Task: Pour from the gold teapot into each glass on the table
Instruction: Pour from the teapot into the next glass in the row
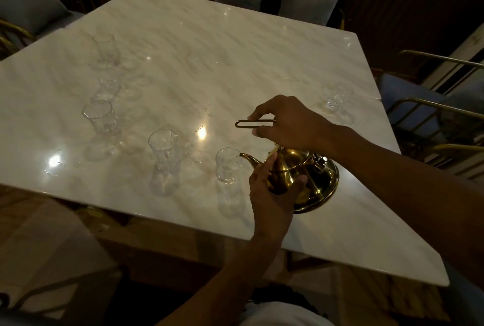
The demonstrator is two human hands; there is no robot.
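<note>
Lower right of centre, near the marble tabletop (235,45)'s front edge, the shiny gold teapot (293,168) tilts toward a glass (227,168); right hand (285,121) pinches its handle (255,124), left hand (269,186) cups its body.

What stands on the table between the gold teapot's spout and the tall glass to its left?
In the head view, one short clear glass stands there, right at the gold metal teapot spout's tip.

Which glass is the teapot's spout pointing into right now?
The glass nearest the teapot, the one at: the spout tip reaches its rim. The other glasses stand well away from it.
</note>
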